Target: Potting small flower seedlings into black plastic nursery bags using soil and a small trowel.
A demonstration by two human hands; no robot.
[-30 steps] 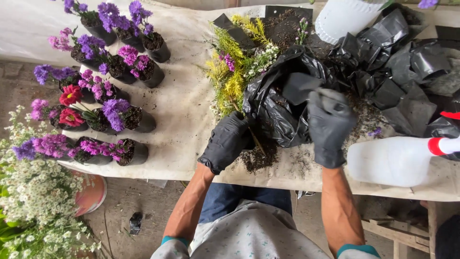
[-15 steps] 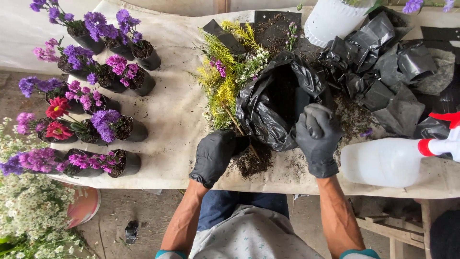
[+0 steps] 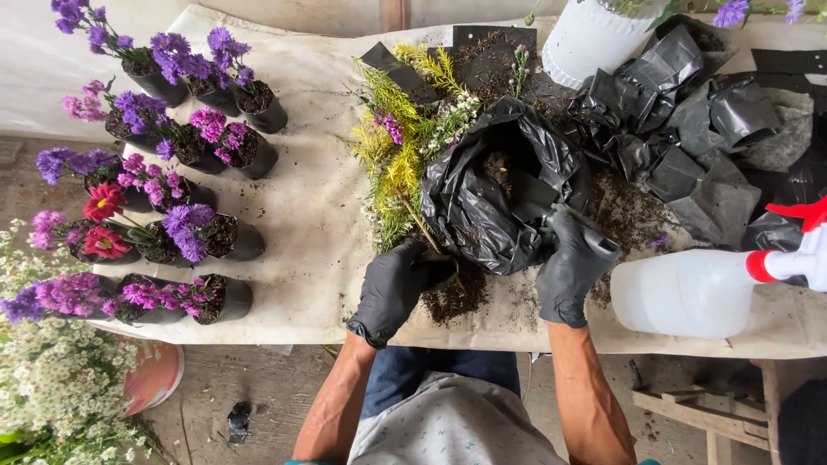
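My left hand (image 3: 394, 288), in a black glove, is closed around the base of a bunch of yellow-green foliage stems (image 3: 398, 164) with small purple and white flowers. The bunch lies on the cloth-covered table (image 3: 319, 215). A crumpled black plastic bag of soil (image 3: 482, 202) lies open just right of the bunch. My gloved right hand (image 3: 570, 269) is at the bag's near right edge, gripping the handle of a dark grey scoop (image 3: 594, 243) that points into the bag. Loose soil (image 3: 455, 299) is spilled between my hands.
Several small black pots of purple, pink and red flowers (image 3: 172, 172) stand at the table's left. A white spray bottle (image 3: 689, 293) with a red trigger lies at the right. Behind it are empty black bags (image 3: 689, 112) and a white bucket (image 3: 594, 34). White flowers (image 3: 60, 379) stand on the floor.
My right hand has pulled back from above the bag to its near edge, lowering the scoop toward the opening. My left hand has kept its hold on the stems.
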